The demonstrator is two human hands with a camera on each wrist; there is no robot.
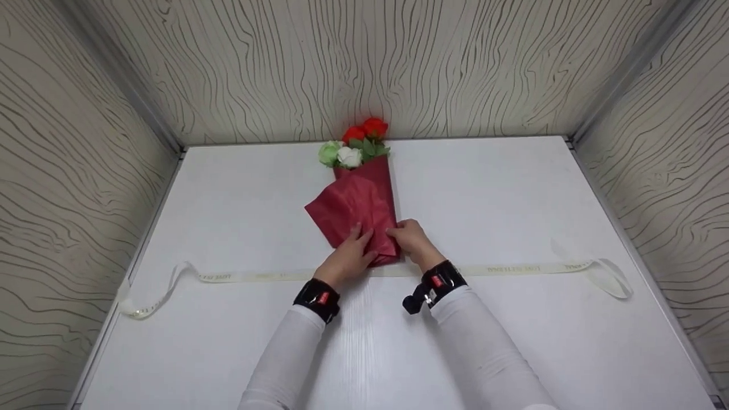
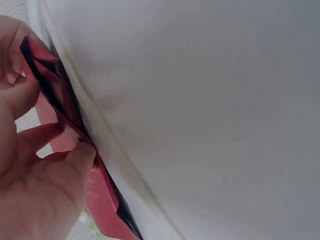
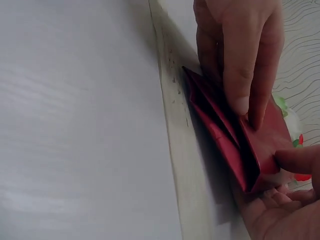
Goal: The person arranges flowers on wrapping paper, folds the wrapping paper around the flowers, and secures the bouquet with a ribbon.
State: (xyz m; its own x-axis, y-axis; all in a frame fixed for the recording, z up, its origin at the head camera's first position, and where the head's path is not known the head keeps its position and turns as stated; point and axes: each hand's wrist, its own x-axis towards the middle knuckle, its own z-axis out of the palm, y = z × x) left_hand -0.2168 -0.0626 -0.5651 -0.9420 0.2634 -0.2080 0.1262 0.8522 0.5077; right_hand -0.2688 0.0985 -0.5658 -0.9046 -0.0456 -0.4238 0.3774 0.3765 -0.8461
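Note:
A bouquet lies on the table, wrapped in dark red paper (image 1: 356, 199). Two red roses (image 1: 365, 131), a white rose (image 1: 349, 157) and a pale green bloom (image 1: 329, 153) show at its top. My left hand (image 1: 346, 259) rests on the lower part of the wrap, fingers spread over the folded paper. On the right edge near the bottom, my right hand (image 1: 416, 242) pinches the wrap, thumb on top and the other fingers at the side and beneath. In the right wrist view, the bottom of the wrap (image 3: 225, 140) gapes between its folded layers.
A cream ribbon (image 1: 245, 277) with printed lettering runs across the white table (image 1: 228, 199), passing just below the bouquet. Its ends curl up at the left and right. Wood-patterned panels (image 1: 319, 62) stand behind and at both sides.

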